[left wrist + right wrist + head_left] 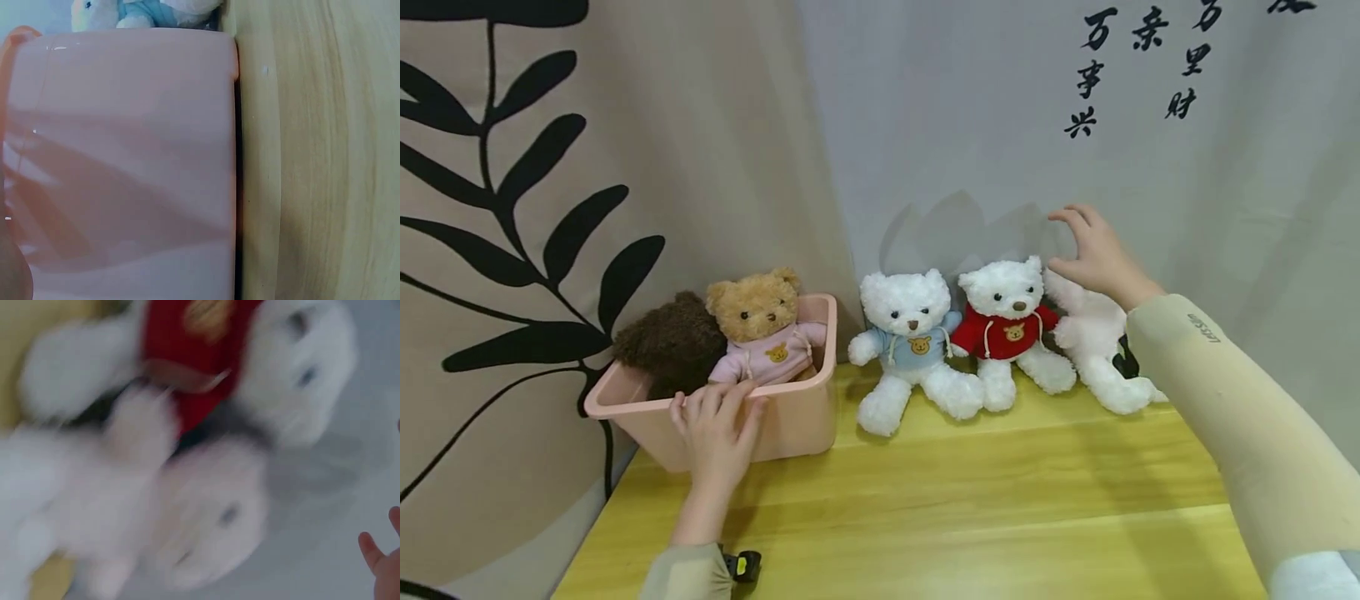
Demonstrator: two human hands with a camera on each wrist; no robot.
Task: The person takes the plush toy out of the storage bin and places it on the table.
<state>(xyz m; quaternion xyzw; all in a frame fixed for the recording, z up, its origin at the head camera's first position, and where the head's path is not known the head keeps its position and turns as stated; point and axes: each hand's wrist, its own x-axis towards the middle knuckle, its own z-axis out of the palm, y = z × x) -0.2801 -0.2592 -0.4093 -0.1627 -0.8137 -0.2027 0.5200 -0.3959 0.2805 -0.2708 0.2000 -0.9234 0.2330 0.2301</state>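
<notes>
My left hand (pixel 718 433) grips the front rim of a pink plastic bin (pixel 797 425), fingers hooked over the edge. Inside the bin sit a dark brown plush toy (pixel 673 337) and a tan teddy bear (pixel 760 308) in a pink hoodie. The right hand (pixel 1105 258) hovers with spread, bent fingers just above an unclothed whitish teddy bear (pixel 1093 350), which leans sideways against its neighbour. That neighbour is a white teddy bear (pixel 1011 300) in a red hoodie. Another white bear (pixel 910 325) wears a light blue hoodie. The right wrist view is blurred.
The bin and bears stand along the back of a yellowish wooden table (pixel 925 508). Behind them hangs a pale curtain (pixel 955 125) with black leaf shapes and writing. The bin's right end is close to the blue-clad bear.
</notes>
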